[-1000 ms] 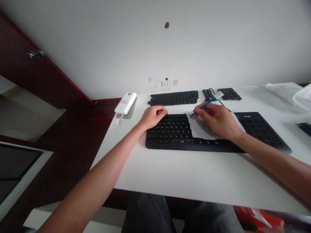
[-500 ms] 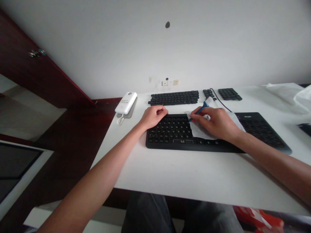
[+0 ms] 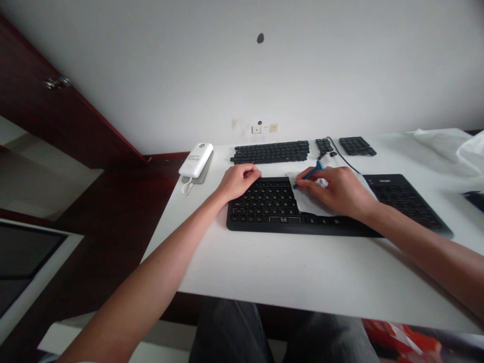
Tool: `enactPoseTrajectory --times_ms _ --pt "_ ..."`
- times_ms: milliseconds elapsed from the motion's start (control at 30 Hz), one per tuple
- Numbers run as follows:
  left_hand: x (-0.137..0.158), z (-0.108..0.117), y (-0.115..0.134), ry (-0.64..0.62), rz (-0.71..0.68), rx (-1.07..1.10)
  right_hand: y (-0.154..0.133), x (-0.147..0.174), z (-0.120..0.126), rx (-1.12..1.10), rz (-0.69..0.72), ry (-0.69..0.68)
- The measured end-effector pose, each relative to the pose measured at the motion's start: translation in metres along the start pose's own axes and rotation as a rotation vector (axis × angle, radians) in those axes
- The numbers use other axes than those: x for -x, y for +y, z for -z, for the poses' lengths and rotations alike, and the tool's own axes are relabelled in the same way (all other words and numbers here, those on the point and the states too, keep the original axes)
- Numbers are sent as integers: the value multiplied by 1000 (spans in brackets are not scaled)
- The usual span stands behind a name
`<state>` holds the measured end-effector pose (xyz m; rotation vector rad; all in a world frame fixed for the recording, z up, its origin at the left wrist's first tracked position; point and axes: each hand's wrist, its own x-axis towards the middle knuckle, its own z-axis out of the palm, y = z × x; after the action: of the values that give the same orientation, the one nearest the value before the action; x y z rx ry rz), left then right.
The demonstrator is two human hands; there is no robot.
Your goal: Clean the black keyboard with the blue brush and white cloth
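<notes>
A black keyboard [image 3: 264, 201] with its keycaps off lies on the white desk. My right hand [image 3: 340, 189] is closed around a blue brush [image 3: 313, 171], its pale bristles pointing up and away and its handle end down at a white cloth [image 3: 308, 201]. The cloth is spread over the keyboard's middle, under that hand. At the keyboard's upper left corner rests my left hand [image 3: 240, 180], fingers curled into a loose fist. Whether anything is inside the fist is hidden.
Behind the keyboard lie a block of keycaps [image 3: 270, 152], a number-pad group [image 3: 356, 146] and a black cable [image 3: 346, 162]. A white power bank [image 3: 196, 160] sits at the desk's left edge. White plastic sheeting [image 3: 449, 146] lies at right.
My right hand and the brush have shifted very slightly; the brush's bristles sit a little lower. The left hand stays in place.
</notes>
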<state>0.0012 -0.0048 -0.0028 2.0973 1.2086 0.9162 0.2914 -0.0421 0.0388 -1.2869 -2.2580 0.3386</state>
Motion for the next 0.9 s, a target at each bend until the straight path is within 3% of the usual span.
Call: enactPoseTrajectory --times_ms 433,600,900 --pt "-1 0 0 1 -2 2 3 1 1 38 14 -28" --pt "0 1 1 -6 7 -14 2 1 1 -31 -1 21" --pt "0 1 3 -3 6 -34 1 -1 -4 -104 -14 -21"
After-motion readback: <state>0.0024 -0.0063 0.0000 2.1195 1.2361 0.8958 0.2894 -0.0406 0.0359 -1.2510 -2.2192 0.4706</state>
